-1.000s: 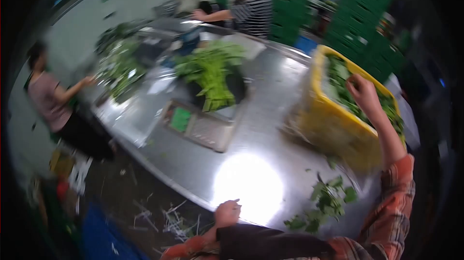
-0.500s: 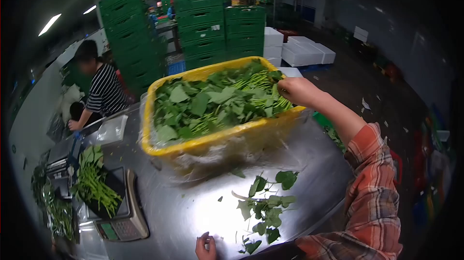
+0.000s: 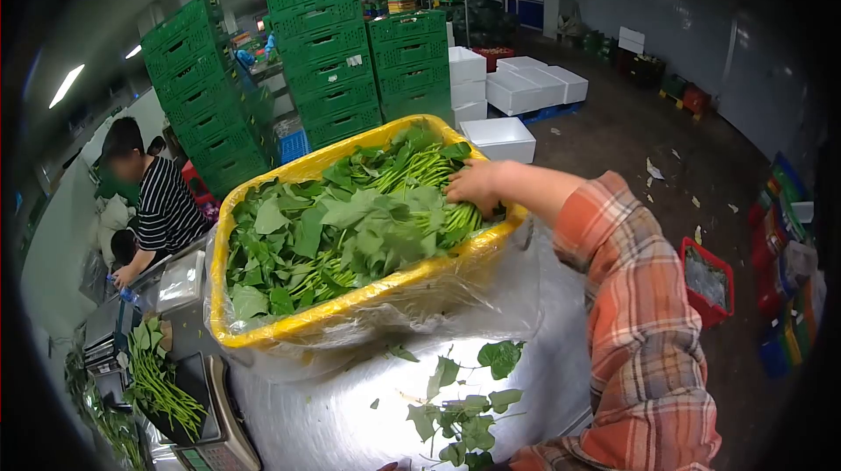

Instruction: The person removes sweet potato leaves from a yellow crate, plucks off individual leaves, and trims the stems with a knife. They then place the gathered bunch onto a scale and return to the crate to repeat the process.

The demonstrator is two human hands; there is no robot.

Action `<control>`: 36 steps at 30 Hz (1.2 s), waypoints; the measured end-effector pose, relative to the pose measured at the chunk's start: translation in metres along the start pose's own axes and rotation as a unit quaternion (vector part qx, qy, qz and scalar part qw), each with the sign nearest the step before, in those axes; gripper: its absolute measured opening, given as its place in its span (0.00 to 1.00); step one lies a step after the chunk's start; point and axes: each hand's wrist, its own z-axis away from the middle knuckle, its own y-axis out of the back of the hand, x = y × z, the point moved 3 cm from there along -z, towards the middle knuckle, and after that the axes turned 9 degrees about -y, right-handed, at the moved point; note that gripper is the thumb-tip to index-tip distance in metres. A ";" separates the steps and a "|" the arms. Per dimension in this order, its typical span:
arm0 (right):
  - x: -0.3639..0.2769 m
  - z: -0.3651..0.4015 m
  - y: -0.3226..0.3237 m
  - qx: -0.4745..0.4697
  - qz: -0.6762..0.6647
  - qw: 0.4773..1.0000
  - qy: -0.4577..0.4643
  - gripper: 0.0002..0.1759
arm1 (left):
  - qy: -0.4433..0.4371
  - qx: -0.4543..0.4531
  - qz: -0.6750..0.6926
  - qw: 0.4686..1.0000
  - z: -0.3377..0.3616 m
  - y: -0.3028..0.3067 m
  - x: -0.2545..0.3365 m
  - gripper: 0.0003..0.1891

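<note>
My right hand [image 3: 476, 185] reaches into the right end of a yellow basket [image 3: 368, 324] wrapped in clear film. Its fingers curl down around long green stems there, and the fingertips are partly hidden. Heaped leafy greens [image 3: 350, 217] fill the basket, stems mostly to the right. Of my left hand [image 3: 389, 467] only a sliver shows at the bottom edge, so its fingers are hidden. Between it and the basket lie loose leafy sprigs [image 3: 469, 418] on the metal table [image 3: 342, 418].
A bundle of greens [image 3: 162, 379] rests on a scale [image 3: 226, 436] at the left. Beyond it, a person in a striped shirt [image 3: 171, 208] bends over the work surface. Green crates [image 3: 324, 59] stand stacked behind; white foam boxes [image 3: 499, 140] and a red crate [image 3: 706, 283] are on the floor.
My right hand has gone from the basket's far right rim down into the stems. The view has shifted, and my left hand has nearly left the frame.
</note>
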 end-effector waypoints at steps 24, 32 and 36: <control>-0.137 0.145 0.153 0.557 0.070 0.827 0.029 0.09 | -0.481 0.166 -0.243 0.826 0.025 0.114 0.167 0.13; -0.324 0.196 0.135 -0.057 -0.110 0.951 0.283 0.14 | -0.330 -0.033 -0.260 0.907 -0.003 0.076 0.174 0.55; -0.366 0.179 0.103 -0.065 -0.246 0.909 0.332 0.18 | -0.300 -0.110 -0.058 0.946 0.020 0.056 0.117 0.50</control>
